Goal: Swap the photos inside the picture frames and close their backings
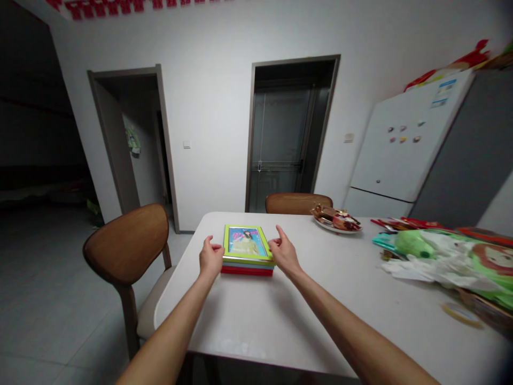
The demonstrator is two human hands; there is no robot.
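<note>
A picture frame with a yellow-green border (pixel 249 261) lies on top of a small stack, its picture showing a figure with long dark hair on a blue ground. Beneath it are a light blue layer (pixel 246 264) and a red one (pixel 246 271), apparently frames too. My left hand (pixel 211 258) is at the left edge of the green frame, fingers bent and thumb against its side. At the right edge, my right hand (pixel 284 251) has its thumb and curled fingers against the frame, with the index finger pointing up. The lower fingers of both hands are partly hidden.
The stack stands on a white table (pixel 320 299). Farther right are a plate of wrapped items (pixel 336 219), a heap of plastic packaging (pixel 441 256) and a tape roll (pixel 463 314). Wooden chairs stand at the left (pixel 128 246) and far side (pixel 298 203).
</note>
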